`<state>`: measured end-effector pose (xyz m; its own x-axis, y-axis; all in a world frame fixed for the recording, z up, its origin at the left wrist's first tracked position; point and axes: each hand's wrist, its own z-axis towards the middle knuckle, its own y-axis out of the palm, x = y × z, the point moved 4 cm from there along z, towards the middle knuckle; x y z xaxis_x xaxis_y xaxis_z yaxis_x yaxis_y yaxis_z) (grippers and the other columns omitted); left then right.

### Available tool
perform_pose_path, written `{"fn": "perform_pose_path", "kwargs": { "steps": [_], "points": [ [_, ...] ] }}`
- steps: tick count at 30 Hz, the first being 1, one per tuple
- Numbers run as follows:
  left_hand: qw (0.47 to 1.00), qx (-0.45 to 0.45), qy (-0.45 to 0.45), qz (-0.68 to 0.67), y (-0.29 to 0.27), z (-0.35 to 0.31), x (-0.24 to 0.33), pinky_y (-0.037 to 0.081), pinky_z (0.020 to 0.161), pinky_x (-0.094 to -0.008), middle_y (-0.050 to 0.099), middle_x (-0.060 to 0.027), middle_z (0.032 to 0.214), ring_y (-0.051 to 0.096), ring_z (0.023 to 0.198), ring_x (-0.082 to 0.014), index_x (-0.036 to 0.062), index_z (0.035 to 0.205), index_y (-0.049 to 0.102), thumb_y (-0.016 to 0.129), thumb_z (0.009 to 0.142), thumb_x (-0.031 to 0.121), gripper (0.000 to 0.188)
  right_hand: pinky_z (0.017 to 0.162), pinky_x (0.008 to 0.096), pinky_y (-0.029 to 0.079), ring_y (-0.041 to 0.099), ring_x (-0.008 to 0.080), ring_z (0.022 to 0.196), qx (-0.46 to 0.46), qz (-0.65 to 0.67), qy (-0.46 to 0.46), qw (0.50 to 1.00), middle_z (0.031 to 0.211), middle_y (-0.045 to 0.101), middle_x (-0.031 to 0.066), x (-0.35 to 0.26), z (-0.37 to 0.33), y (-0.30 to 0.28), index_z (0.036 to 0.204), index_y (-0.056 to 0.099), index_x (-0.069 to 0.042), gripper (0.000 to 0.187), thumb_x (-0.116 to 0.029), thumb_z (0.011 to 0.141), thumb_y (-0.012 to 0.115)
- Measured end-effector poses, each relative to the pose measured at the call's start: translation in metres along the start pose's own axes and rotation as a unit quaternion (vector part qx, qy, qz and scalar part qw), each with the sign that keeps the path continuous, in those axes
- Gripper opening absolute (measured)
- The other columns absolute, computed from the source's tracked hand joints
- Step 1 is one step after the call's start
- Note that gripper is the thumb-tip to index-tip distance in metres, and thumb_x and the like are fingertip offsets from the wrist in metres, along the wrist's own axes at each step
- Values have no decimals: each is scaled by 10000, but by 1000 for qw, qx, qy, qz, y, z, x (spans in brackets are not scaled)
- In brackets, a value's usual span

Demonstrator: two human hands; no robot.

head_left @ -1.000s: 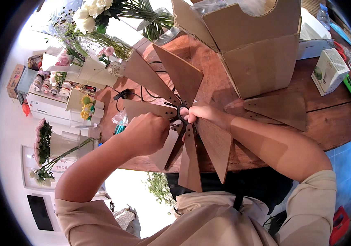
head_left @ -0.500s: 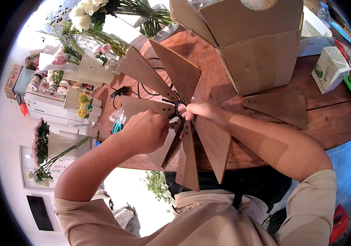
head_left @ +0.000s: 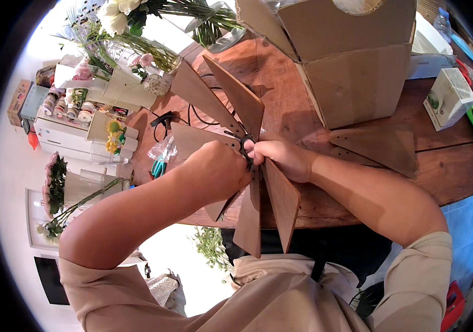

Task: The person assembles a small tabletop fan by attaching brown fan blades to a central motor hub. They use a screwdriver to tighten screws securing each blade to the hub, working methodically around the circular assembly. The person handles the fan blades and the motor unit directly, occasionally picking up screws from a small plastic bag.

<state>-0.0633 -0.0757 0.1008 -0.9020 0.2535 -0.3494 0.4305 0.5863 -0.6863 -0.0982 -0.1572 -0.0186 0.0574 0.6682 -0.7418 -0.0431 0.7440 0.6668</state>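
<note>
Between my hands is a wheel of flat brown wooden fan blades (head_left: 249, 216), fixed with small dark screws around a black ring hub (head_left: 246, 145). My right hand (head_left: 283, 157) grips the hub from the right, thumb and fingers closed at the ring. Curled shut against the hub's left side, my left hand (head_left: 220, 166) has its fingertips turned away, so whatever they pinch is hidden. It covers part of the lower left blades. Two blades point up and away, and others hang over the table's near edge. Loose blades (head_left: 380, 146) lie overlapped on the table, right of my right hand.
A large open cardboard box (head_left: 352, 83) stands behind on the wooden table (head_left: 280, 61). Black cable (head_left: 164, 118), a clear plastic bag (head_left: 163, 148) and teal-handled scissors (head_left: 159, 167) lie left. A small white box (head_left: 449, 99) sits far right; flowers (head_left: 112, 19) fill the back left.
My left hand has moved right, closer in to the hub, and now hides more of the blades. The blade wheel has tilted, its blades showing narrower. My right hand keeps its grip.
</note>
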Motion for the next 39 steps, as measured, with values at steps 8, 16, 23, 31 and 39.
{"fn": "perform_pose_path", "kwargs": {
  "steps": [8, 16, 23, 31, 39],
  "points": [
    [894, -97, -178, -400, 1, -13, -33, 528, 660, -369, 710, -147, 825, 681, 711, -232, -13, 1037, 714, 550, 933, 127, 240, 633, 364, 531, 679, 280, 693, 21, -36, -2, 999, 784, 595, 125, -6, -3, 4, 797, 549, -21, 253, -259, 883, 554],
    [953, 24, -172, -249, 18, 5, -32, 535, 630, -383, 690, -141, 699, 697, 679, -272, -18, 891, 713, 576, 872, 86, 173, 631, 368, 541, 689, 284, 680, -25, 16, 12, 999, 761, 618, 150, 4, 3, -1, 769, 565, 2, 240, -214, 872, 543],
    [973, 160, 122, 113, 16, -15, -1, 555, 652, -418, 595, -77, 754, 670, 720, -302, 58, 729, 661, 652, 791, 117, 86, 579, 348, 502, 691, 281, 661, -2, 14, 8, 1000, 737, 607, 134, 3, 2, 0, 771, 555, -8, 242, -226, 875, 540],
    [660, 60, -239, -710, 27, -8, -51, 559, 641, -300, 699, -155, 825, 697, 752, -181, -91, 1008, 687, 629, 917, 111, 229, 622, 330, 517, 704, 287, 721, 4, 34, 0, 999, 788, 626, 150, -4, 4, -3, 801, 553, -9, 255, -250, 882, 540],
    [902, 43, -236, -358, 21, -7, -44, 550, 591, -369, 675, -105, 693, 689, 668, -220, 3, 835, 702, 645, 886, 159, 174, 623, 347, 526, 690, 282, 683, 7, 43, 44, 998, 769, 615, 141, 9, 8, -6, 799, 561, 10, 255, -233, 873, 544]
  ]
}}
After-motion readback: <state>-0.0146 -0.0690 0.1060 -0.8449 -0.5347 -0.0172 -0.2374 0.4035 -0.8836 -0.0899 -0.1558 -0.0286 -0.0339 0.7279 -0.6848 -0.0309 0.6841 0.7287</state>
